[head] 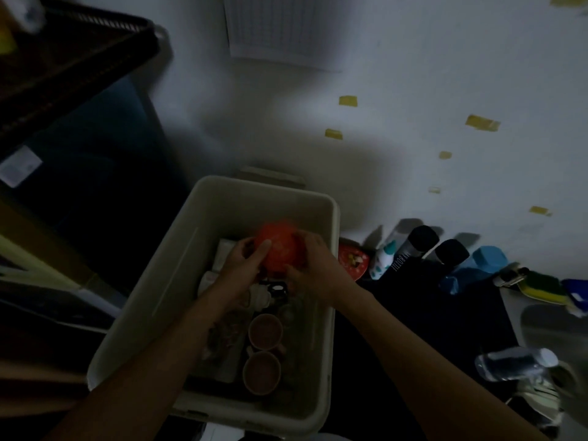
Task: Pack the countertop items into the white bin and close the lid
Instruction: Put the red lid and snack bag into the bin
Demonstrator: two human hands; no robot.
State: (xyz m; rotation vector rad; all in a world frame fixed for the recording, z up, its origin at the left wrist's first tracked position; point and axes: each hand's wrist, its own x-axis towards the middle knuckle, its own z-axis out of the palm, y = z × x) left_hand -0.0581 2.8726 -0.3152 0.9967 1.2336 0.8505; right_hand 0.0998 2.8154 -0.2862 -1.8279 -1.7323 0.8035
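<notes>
A left hand (241,265) and a right hand (310,268) together grip one orange bowl (280,246) above the white bin (254,198). Released too high, it could crack the two brown cups (265,331) below. Two black-capped bottles (423,237) wait on the worktop (413,313).

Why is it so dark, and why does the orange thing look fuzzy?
Head view: dim light leaves the white bin and the cups inside murky; the orange object, held by the left hand and right hand, is blurred; a soft shadow lies on the wall behind the bin; the wide lens bends the edges.
</notes>
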